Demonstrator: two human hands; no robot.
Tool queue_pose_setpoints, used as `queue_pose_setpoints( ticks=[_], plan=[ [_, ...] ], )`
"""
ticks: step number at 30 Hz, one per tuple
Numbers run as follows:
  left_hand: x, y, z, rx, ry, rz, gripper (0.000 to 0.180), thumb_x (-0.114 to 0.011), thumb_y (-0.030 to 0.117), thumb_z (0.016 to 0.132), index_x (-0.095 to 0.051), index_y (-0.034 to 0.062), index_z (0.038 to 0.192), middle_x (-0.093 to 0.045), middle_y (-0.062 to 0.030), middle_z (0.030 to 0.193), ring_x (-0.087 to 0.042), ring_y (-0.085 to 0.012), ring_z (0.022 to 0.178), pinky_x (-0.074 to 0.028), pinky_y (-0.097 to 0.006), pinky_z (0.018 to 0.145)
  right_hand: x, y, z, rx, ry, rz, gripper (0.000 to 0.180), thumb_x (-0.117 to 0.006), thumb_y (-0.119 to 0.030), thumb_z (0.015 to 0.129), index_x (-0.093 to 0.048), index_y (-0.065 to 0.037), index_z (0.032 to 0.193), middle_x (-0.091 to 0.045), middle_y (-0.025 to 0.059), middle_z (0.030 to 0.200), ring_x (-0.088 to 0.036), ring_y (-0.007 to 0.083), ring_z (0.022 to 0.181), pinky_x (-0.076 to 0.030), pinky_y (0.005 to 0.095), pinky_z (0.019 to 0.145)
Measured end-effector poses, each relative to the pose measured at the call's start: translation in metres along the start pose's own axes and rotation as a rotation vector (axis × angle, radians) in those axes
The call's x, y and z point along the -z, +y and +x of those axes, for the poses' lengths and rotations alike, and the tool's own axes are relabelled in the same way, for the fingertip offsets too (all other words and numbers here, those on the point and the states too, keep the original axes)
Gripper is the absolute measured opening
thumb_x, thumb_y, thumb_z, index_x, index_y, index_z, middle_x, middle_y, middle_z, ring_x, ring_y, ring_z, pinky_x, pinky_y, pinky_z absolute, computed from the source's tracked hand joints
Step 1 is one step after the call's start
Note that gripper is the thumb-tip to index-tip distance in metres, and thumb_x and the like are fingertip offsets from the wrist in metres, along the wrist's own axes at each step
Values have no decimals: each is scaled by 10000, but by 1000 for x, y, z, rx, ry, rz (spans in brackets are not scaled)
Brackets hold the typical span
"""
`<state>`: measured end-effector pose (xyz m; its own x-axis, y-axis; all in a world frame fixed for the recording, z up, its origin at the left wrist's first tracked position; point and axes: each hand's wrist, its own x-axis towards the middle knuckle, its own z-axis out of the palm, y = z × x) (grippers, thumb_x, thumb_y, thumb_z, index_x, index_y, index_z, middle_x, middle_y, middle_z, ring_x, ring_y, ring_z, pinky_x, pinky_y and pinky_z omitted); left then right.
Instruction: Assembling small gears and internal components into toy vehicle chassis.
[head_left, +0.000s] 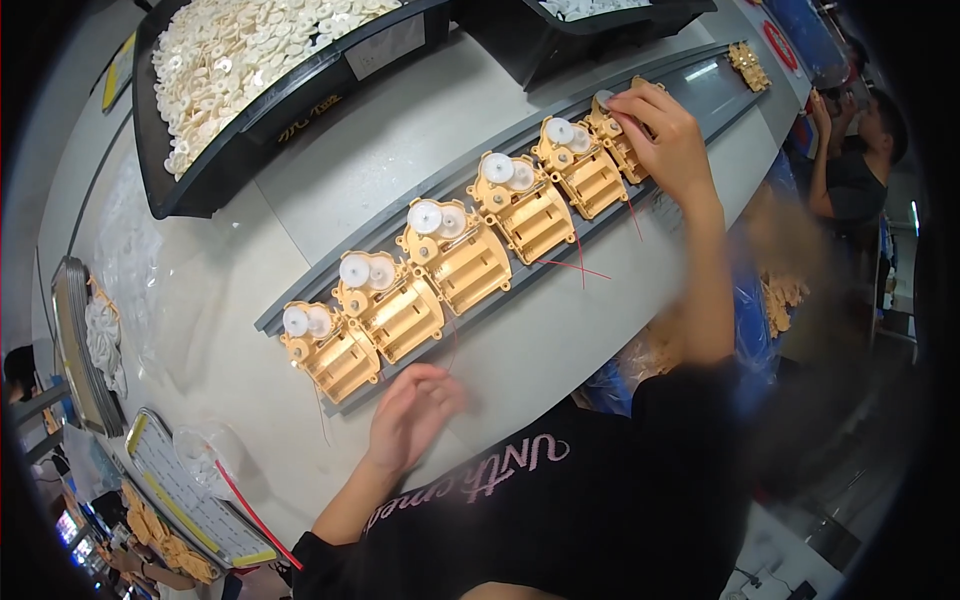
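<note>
Several tan plastic gearbox housings (452,255) lie in a row on a grey channel rail (420,195), each with white gears (425,217) on top and thin red wires trailing off. My right hand (665,135) reaches to the far end of the row and pinches a small white gear (604,98) over the last housing (618,140). My left hand (412,412) rests on the white table just below the nearest housing (330,352), fingers loosely curled; whether it holds anything is hidden.
A black bin (200,190) of white gears sits at the upper left, another black bin (560,45) at the top. A metal tray (75,350) and a flat tray (190,490) lie at left. Another person (855,160) works at right.
</note>
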<state>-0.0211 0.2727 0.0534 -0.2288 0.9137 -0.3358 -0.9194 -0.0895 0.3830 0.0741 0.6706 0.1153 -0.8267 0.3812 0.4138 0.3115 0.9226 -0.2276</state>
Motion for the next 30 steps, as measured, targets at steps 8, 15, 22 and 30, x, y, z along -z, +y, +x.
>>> queue_pose_setpoints(
  ticks=[8,15,22,30],
  plan=[
    [1,0,0,23,-14,-19,361,-468,293,935,-497,23,1173,-585,-168,1076,-545,-260,997,-431,-388,888,-3,-3,-5,-4,-21,18,192,-530,66,810,-631,11,965,-589,118,950,-574,284,942,-481,322,793],
    [-1,4,2,30,-51,-32,368,-453,291,937,-493,27,1190,-585,-169,1099,-545,-261,997,-422,-391,896,3,-9,-3,-17,45,101,230,-501,82,808,-640,7,975,-578,123,964,-574,257,922,-477,314,801],
    [5,4,0,25,-53,-68,377,-446,287,941,-488,31,1214,-576,-170,1131,-542,-267,1023,-418,-396,910,29,4,85,34,325,502,171,-536,-24,894,-645,4,1023,-597,62,967,-567,109,899,-436,218,814],
    [5,1,1,18,-108,-80,382,-449,282,940,-477,24,1221,-572,-170,1138,-536,-252,1053,-408,-382,935,-57,94,218,-92,-543,-152,187,-739,-136,673,-693,-2,795,-681,150,738,-669,239,676,-537,335,631]
  ],
)
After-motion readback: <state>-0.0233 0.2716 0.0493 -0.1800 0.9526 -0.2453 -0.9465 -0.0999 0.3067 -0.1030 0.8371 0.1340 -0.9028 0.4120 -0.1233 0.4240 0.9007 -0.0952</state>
